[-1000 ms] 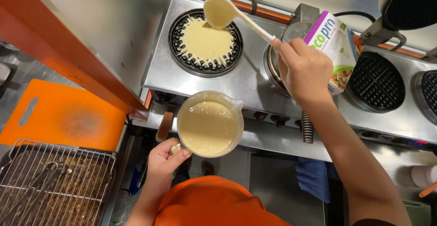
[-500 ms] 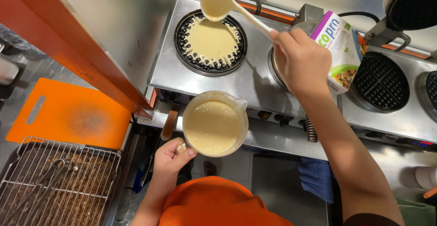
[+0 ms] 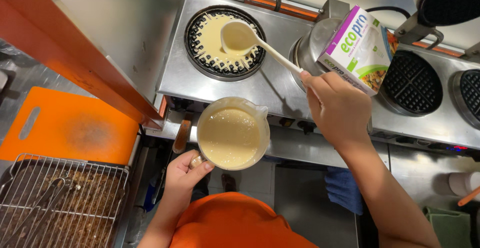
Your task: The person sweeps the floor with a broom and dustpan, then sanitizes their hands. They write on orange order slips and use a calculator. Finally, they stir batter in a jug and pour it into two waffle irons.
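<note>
**Batter partly spread on the waffle iron**

Batter already covers much of the open waffle iron, though grid shows bare along its near and right edge. The right hand grips a white ladle over that iron. Nearer than the iron, the left hand is closed around the handle of a measuring jug, which looks nearly full. Right of the iron stands a carton.

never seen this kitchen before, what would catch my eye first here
Likely the pale batter spread over the round waffle iron at top centre, with the right hand holding a white ladle above it. Just below, the left hand holds a jug of batter; an orange cutting board sits left.
</note>
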